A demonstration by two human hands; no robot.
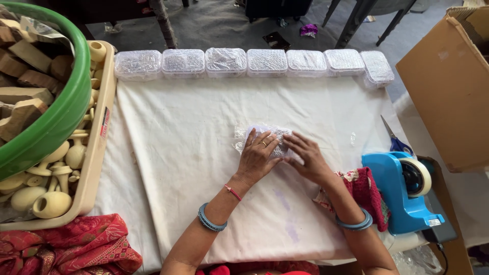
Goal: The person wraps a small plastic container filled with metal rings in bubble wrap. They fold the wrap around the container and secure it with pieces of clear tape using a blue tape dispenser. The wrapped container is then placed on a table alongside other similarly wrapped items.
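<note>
Both my hands press down on a small bundle wrapped in clear bubble wrap (243, 136) lying on a white cloth (183, 153) in the middle of the table. My left hand (256, 157), with a ring and bracelets, lies flat over the bundle's left half. My right hand (307, 157) holds the bundle's right edge with its fingers pointing left. What is inside the wrap is hidden.
A row of several bubble-wrapped boxes (265, 62) lines the cloth's far edge. A beige tray of pale wooden pieces (56, 168) and a green tub of wood blocks (61, 112) stand left. A blue tape dispenser (402, 188), scissors (395, 140) and a cardboard box (448, 86) are right.
</note>
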